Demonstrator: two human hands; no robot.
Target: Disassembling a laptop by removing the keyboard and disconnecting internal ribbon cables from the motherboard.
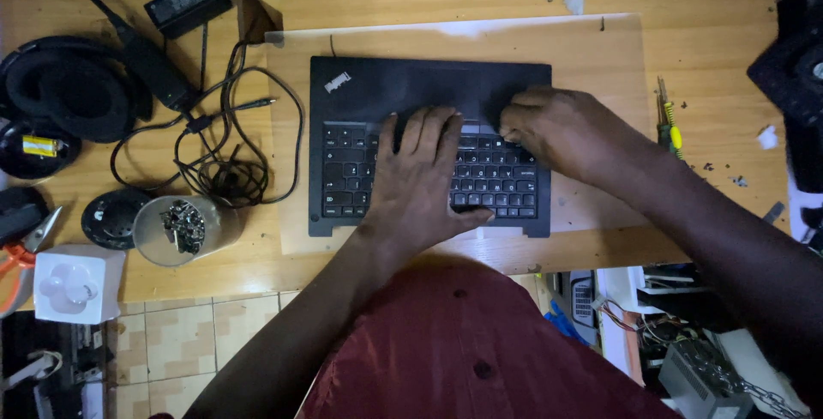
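A black laptop base (403, 89) with its keyboard facing up lies on a pale mat on the wooden desk (703, 50), turned so the palm rest is at the far side. My left hand (420, 174) rests flat on the middle of the keyboard, fingers spread and pointing away. My right hand (557, 132) is curled at the keyboard's upper right, fingertips pressing down near the key rows' edge. Whether it pinches anything is hidden by the fingers.
A green-and-yellow screwdriver (669, 123) lies right of the mat. Left of the laptop are tangled black cables (227, 157), a power adapter (187, 0), headphones (73, 93), a clear cup of screws (176, 229), a white box (75, 283) and orange pliers (15, 256).
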